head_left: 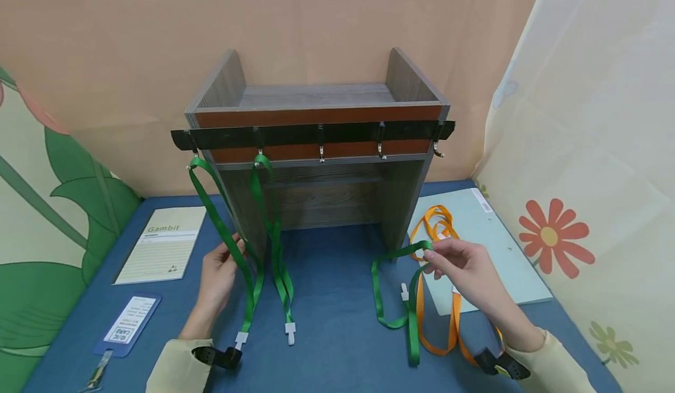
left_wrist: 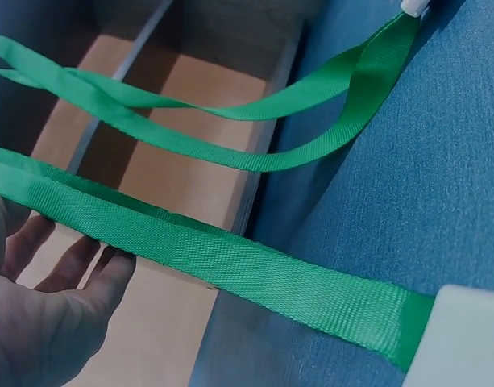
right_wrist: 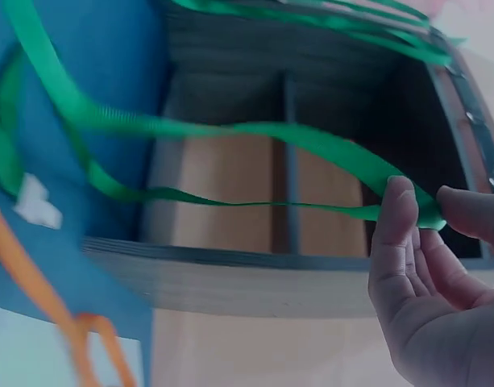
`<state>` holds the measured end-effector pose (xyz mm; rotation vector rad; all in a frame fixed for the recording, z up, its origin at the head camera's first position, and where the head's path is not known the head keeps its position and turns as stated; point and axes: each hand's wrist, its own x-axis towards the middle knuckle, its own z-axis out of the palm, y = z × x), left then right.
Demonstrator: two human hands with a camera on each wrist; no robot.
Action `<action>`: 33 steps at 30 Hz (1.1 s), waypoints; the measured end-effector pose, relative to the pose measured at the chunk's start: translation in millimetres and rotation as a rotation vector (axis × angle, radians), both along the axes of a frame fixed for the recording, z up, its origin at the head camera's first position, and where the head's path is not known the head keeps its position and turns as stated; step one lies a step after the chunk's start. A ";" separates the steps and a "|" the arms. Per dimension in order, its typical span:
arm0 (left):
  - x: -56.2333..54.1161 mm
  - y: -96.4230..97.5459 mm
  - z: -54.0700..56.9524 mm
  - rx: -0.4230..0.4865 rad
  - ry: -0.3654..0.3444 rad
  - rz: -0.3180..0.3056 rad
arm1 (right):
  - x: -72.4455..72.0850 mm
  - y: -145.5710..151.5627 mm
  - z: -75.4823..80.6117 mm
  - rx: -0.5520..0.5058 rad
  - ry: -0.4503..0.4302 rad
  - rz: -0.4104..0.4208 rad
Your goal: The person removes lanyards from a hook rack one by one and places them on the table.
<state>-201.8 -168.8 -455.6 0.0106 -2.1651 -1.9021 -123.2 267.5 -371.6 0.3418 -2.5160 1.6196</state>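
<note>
My right hand [head_left: 461,264] pinches the loop end of a green lanyard [right_wrist: 327,149] between thumb and fingers, to the right of the grey wooden rack [head_left: 406,211]. The rest of that lanyard droops to the table, with its white clip [head_left: 405,292] beside an orange lanyard [head_left: 440,349]. My left hand [head_left: 218,273] is by a second green lanyard [left_wrist: 174,234] that hangs from the leftmost hook. Its fingers [left_wrist: 110,282] lie loosely bent beside the strap; whether they touch it I cannot tell. A third green lanyard [head_left: 285,287] hangs from the second hook.
Along the rack's front runs a black hook rail [head_left: 348,132]; its right-hand hooks [head_left: 381,150] bear nothing. A notebook [head_left: 163,246] and a blue card holder [head_left: 129,325] lie at left. Under the orange lanyard is a pale blue folder [head_left: 490,246]. Fabric walls [head_left: 580,118] stand behind and beside.
</note>
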 end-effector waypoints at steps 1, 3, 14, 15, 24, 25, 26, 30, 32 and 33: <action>0.3 0.1 0.3 -0.002 0.000 0.000 | 2.6 -0.8 -4.6 0.009 -0.004 0.006; 0.7 0.0 0.6 -0.010 0.002 -0.003 | 7.7 -2.2 -12.8 0.031 -0.020 0.016; 2.0 -1.9 1.1 -0.003 -0.002 -0.003 | 29.6 -7.8 -34.3 0.184 -0.091 0.115; 2.1 -2.3 1.2 -0.003 -0.003 -0.002 | 29.1 -8.3 -36.2 0.196 -0.098 0.129; 1.0 -2.7 -0.4 -0.008 -0.008 -0.005 | 7.4 -11.9 -72.2 0.319 -0.076 0.168; 1.0 -2.5 -0.5 -0.007 -0.010 -0.010 | 4.8 -12.0 -76.8 0.324 -0.075 0.168; 0.9 -2.4 -0.7 -0.004 -0.009 -0.014 | 2.3 -12.0 -81.0 0.326 -0.076 0.171; 1.3 -1.5 0.1 0.005 -0.006 -0.022 | -7.1 -12.2 -93.0 0.357 -0.087 0.180; 1.6 -1.0 0.4 0.007 -0.003 -0.024 | -11.0 -12.2 -96.4 0.388 -0.094 0.183; 1.7 -0.7 0.4 0.006 -0.003 -0.024 | -12.6 -12.1 -97.8 0.408 -0.096 0.178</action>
